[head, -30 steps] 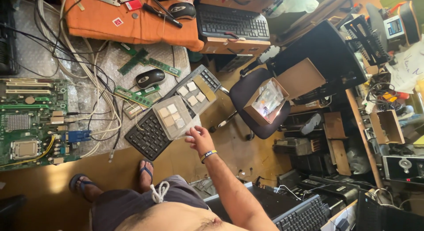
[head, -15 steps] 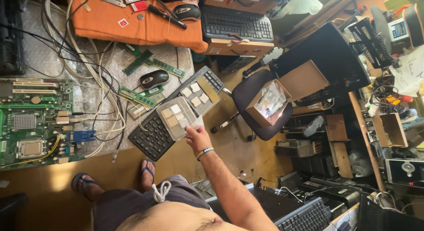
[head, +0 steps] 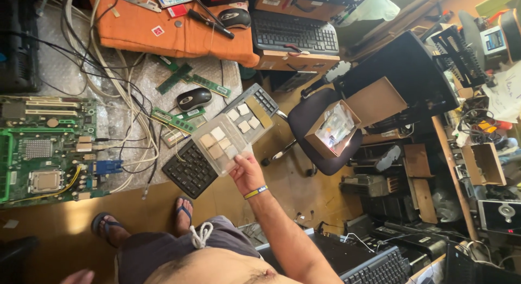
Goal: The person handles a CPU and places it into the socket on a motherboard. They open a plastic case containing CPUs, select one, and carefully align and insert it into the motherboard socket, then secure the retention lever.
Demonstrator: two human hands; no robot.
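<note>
Motherboard (head: pixel 46 148) sits at the frame's left, mouse (head: pixel 194 98) right of it on the sheet. Keyboard (head: pixel 217 145) lies at centre, plastic tray (head: pixel 220 144) on it. Chair (head: pixel 320 129) stands right, box (head: pixel 332 128) on its seat.

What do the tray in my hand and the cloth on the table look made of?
The tray looks like clear, glossy thin plastic: the squares inside show through it. The right hand grips its corner. The orange cloth looks like matte woven fabric, draped in soft folds.

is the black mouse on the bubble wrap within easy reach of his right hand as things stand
Probably not right away: the right hand grips a clear compartment tray, so it is occupied, though the black mouse lies uncovered just beyond.
</note>
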